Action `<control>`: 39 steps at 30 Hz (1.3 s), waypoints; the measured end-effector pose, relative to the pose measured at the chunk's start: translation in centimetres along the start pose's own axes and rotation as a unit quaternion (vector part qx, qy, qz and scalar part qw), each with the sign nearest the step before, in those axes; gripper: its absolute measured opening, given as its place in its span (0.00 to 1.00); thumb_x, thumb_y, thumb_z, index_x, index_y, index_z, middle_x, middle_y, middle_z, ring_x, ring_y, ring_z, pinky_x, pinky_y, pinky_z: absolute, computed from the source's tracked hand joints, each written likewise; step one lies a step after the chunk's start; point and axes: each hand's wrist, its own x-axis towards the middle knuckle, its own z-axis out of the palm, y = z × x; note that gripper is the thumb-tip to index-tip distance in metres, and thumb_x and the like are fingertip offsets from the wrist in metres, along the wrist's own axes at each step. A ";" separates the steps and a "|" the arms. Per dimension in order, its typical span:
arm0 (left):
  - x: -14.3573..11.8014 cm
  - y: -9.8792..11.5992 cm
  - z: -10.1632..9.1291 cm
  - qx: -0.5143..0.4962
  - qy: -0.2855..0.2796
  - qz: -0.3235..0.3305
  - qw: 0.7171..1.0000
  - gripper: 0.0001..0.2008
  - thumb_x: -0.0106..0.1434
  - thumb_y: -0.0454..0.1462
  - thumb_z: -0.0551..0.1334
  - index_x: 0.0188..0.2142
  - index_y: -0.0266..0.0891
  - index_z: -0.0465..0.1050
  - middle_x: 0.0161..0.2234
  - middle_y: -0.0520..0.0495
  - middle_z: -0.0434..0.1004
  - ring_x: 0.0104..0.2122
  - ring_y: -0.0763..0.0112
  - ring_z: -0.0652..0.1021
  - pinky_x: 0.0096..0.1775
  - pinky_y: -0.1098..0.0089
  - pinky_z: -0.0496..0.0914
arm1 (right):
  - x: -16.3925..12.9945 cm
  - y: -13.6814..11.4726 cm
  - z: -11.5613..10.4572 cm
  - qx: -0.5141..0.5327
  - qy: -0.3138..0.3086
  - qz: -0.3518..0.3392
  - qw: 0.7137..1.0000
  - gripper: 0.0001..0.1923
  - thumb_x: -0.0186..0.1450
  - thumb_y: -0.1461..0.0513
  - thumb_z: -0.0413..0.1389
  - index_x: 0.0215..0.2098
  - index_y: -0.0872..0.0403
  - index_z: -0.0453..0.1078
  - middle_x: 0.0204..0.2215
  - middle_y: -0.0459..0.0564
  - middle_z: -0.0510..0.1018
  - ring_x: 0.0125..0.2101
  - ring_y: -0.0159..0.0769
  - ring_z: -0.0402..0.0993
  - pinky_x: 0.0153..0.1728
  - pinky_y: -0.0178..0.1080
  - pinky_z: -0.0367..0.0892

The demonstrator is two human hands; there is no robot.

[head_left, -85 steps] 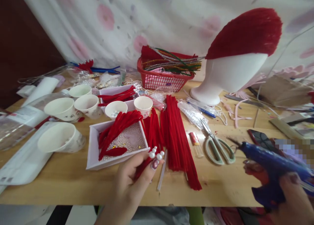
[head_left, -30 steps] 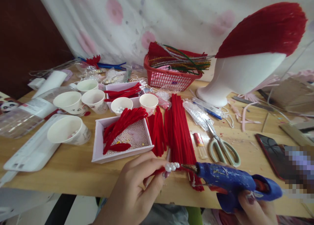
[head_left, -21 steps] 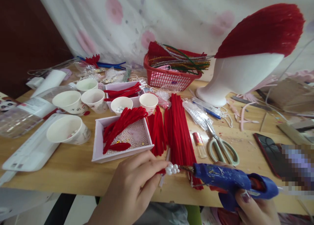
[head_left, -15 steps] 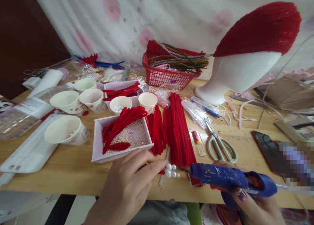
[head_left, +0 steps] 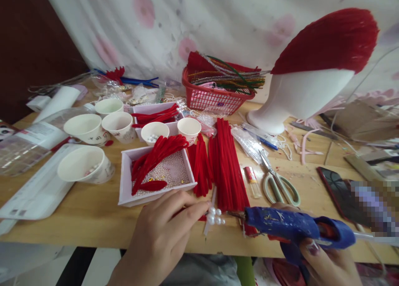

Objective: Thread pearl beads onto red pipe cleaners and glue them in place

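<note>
White round-pearl cluster (head_left: 212, 218) pinched by left hand (head_left: 160, 232) just turned, so gap seemingly faces blue plastic glue gun (head_left: 280, 223) gripped by right hand (head_left: 327, 262).

The blue pistol-shaped plastic glue gun (head_left: 280, 222) looks scuffed; left of it, round white pearly beads (head_left: 211, 218) gleam; beyond its metal tip (head_left: 239, 214), long red velvety strips (head_left: 227, 165) look matt

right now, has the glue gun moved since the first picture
Yes, left: the glue gun was mostly right of the scissors; now its nozzle is left of them.
</note>
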 end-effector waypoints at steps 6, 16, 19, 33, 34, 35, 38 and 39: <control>-0.1 -0.1 0.0 -0.007 0.009 0.002 1.000 0.18 0.67 0.21 0.55 0.48 0.37 0.76 0.37 0.50 0.79 0.36 0.74 0.78 0.39 0.74 0.72 | -0.2 1.0 -1.0 -0.017 -0.067 -0.025 0.997 0.16 0.68 0.49 0.60 0.40 0.52 0.83 0.39 0.55 0.83 0.39 0.47 0.81 0.42 0.39 0.78; -0.1 -0.1 -0.2 0.001 0.014 0.006 1.000 0.17 0.68 0.22 0.55 0.49 0.38 0.76 0.36 0.49 0.79 0.35 0.72 0.79 0.37 0.71 0.73 | 0.1 0.6 -1.1 -0.031 -0.071 -0.034 0.996 0.15 0.67 0.50 0.62 0.39 0.53 0.83 0.36 0.58 0.83 0.36 0.52 0.82 0.38 0.44 0.80; -0.2 -0.1 -0.1 0.004 0.017 0.009 1.000 0.17 0.68 0.22 0.55 0.48 0.37 0.76 0.36 0.49 0.79 0.34 0.72 0.78 0.37 0.71 0.73 | 0.1 0.4 -0.8 -0.017 -0.072 -0.026 0.997 0.17 0.67 0.49 0.61 0.38 0.53 0.83 0.33 0.57 0.82 0.34 0.51 0.81 0.35 0.44 0.79; 0.0 -0.1 0.2 0.009 0.005 0.008 1.000 0.17 0.68 0.22 0.55 0.49 0.37 0.76 0.36 0.49 0.79 0.35 0.71 0.78 0.36 0.72 0.74 | 0.1 0.7 -1.0 -0.019 -0.074 -0.022 0.997 0.18 0.67 0.49 0.61 0.35 0.54 0.83 0.34 0.58 0.81 0.34 0.49 0.80 0.35 0.43 0.79; 0.0 -0.1 0.3 0.007 0.005 0.006 1.000 0.17 0.68 0.22 0.55 0.49 0.37 0.76 0.35 0.49 0.79 0.34 0.71 0.78 0.36 0.72 0.74 | 0.0 0.8 -1.0 -0.019 -0.070 -0.018 0.997 0.17 0.67 0.49 0.61 0.35 0.54 0.83 0.34 0.57 0.81 0.35 0.49 0.80 0.36 0.44 0.80; 0.0 -0.1 0.3 0.007 0.006 0.005 1.000 0.17 0.68 0.22 0.55 0.48 0.37 0.76 0.35 0.49 0.79 0.34 0.72 0.78 0.36 0.72 0.73 | -0.1 0.9 -1.0 -0.018 -0.066 -0.015 0.998 0.17 0.67 0.49 0.62 0.35 0.54 0.82 0.35 0.57 0.81 0.35 0.50 0.80 0.37 0.44 0.80; 0.0 0.1 0.2 0.017 0.009 0.006 1.000 0.17 0.69 0.22 0.55 0.48 0.38 0.77 0.35 0.49 0.79 0.34 0.72 0.78 0.36 0.72 0.73 | -0.2 1.1 -1.0 -0.015 -0.061 -0.013 0.998 0.16 0.66 0.50 0.63 0.36 0.54 0.83 0.35 0.58 0.82 0.36 0.51 0.81 0.37 0.44 0.80; 0.1 0.1 0.2 0.022 0.009 0.007 1.000 0.16 0.69 0.23 0.55 0.48 0.38 0.77 0.35 0.49 0.79 0.34 0.72 0.79 0.36 0.72 0.73 | -0.2 1.2 -1.1 -0.014 -0.063 -0.013 0.998 0.17 0.66 0.50 0.62 0.36 0.55 0.83 0.35 0.59 0.82 0.36 0.52 0.81 0.37 0.45 0.80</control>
